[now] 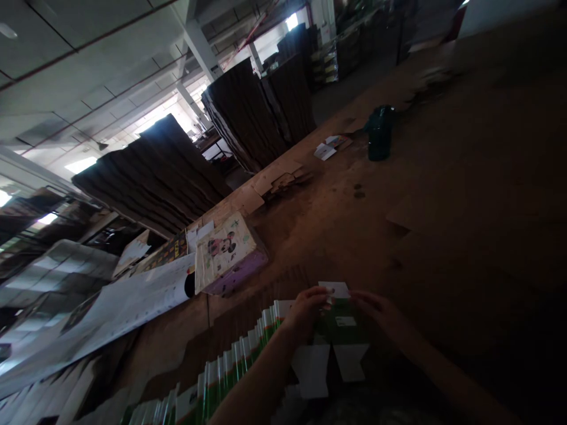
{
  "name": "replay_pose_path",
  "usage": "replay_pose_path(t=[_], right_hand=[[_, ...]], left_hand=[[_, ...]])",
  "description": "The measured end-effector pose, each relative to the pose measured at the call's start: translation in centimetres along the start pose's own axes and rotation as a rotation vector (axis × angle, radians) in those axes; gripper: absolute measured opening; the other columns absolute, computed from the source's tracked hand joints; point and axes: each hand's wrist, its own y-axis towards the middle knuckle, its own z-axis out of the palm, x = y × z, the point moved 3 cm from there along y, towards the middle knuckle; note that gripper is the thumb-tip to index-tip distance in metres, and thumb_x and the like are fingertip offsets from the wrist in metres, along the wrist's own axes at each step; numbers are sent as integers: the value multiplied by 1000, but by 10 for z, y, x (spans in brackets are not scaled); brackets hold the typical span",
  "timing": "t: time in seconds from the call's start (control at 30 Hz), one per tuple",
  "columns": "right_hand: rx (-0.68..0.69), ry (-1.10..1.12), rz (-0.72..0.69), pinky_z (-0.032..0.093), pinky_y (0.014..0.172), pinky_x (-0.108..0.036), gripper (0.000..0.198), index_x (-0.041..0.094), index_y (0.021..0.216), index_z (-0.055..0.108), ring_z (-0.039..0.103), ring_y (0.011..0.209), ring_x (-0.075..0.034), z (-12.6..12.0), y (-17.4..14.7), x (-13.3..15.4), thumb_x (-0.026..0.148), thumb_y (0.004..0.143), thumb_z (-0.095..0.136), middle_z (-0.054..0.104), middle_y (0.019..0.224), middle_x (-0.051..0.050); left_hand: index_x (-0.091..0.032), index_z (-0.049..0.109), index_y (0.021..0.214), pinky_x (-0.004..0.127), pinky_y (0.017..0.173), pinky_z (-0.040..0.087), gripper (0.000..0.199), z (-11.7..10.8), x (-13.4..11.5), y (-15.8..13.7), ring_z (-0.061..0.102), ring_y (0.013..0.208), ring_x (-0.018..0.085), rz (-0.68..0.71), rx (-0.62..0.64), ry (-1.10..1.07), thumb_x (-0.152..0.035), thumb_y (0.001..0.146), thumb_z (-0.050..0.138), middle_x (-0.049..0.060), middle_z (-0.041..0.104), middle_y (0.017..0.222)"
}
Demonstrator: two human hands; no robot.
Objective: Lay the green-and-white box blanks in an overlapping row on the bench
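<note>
A small green and white carton with white flaps is between my hands at the table's near side. My left hand grips the left end of its white top flap, fingers closed on the edge. At the flap's right corner, my right hand pinches the card; its thumb is hard to make out in the dim light. White flaps hang from the carton's lower end. Just left of my left forearm, a long row of green and white folded cartons stands packed together.
On the brown table stand a box with a cartoon mouse and a dark green container. Scraps of card lie along the far edge. Tall stacks of board rise beyond it. A white sheet lies at left.
</note>
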Motion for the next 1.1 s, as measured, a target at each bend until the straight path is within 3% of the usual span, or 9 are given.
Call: replay_pose_path(t=[0.13, 0.27, 0.43, 0.57, 0.7, 0.77, 0.87, 1.0, 1.1], right_hand=[[0, 53, 24, 55, 81, -40, 54, 21, 101, 71, 69, 93, -27, 11, -1, 10, 66, 79, 49, 75, 101, -8], [41, 34, -19, 55, 76, -35, 47, 22, 98, 73, 69, 89, -25, 26, -3, 19, 60, 82, 49, 75, 95, -5], [1, -100, -83, 53, 69, -34, 41, 25, 101, 73, 69, 78, -25, 32, -9, 21, 54, 86, 49, 75, 81, -4], [-23, -200, -158, 53, 72, -34, 40, 30, 106, 72, 69, 82, -25, 33, -14, 21, 51, 89, 43, 75, 90, -4], [4, -294, -269, 53, 73, -34, 35, 31, 106, 72, 69, 81, -24, 32, -15, 24, 48, 87, 49, 75, 85, -4], [-23, -343, -292, 54, 77, -35, 36, 32, 113, 68, 69, 86, -24, 24, -17, 25, 46, 86, 49, 75, 92, -4], [-136, -442, -176, 54, 79, -36, 46, 33, 130, 55, 69, 91, -24, -9, -22, 13, 46, 87, 46, 74, 103, -4], [-195, -825, -72, 52, 85, -44, 47, 31, 125, 61, 63, 106, -29, -63, -40, -21, 44, 82, 49, 68, 119, -7], [-233, -1215, -106, 44, 93, -56, 52, 28, 123, 62, 48, 125, -38, -86, -59, -48, 32, 72, 54, 56, 135, -11]], left_hand=[[-16, 69, 98, 19, 60, 38, 47, 0, -3, -5, 57, 66, 10, -6, 3, -36, -31, 54, 78, 2, 65, 78], [-17, 64, 112, 20, 61, 40, 58, 2, -3, -7, 57, 63, 10, 123, 3, 98, -29, 56, 77, -3, 63, 68], [-15, 61, 117, 26, 75, 46, 56, 9, 1, -11, 63, 74, 16, 235, -56, 271, -26, 63, 74, 1, 69, 74], [-15, 60, 115, 26, 72, 46, 54, 8, 6, -14, 63, 71, 16, 215, -82, 280, -26, 63, 73, 0, 68, 70], [-16, 61, 109, 23, 64, 43, 59, 2, 10, -10, 60, 62, 13, 146, -51, 107, -31, 55, 78, -3, 64, 64], [-16, 62, 100, 21, 59, 42, 53, -2, 11, -7, 59, 61, 12, 106, -72, 5, -38, 54, 79, -2, 63, 65], [-15, 63, 81, 19, 52, 38, 42, -9, 8, -3, 57, 59, 11, 81, -147, 35, -46, 58, 77, 0, 62, 66], [-15, 64, 69, 25, 61, 45, 24, -14, 0, -5, 59, 64, 15, 146, -240, 455, -39, 70, 68, 2, 63, 66], [-19, 71, 85, 31, 81, 48, 16, -12, -6, -12, 63, 84, 20, 297, -228, 890, -24, 76, 58, 5, 69, 86]])
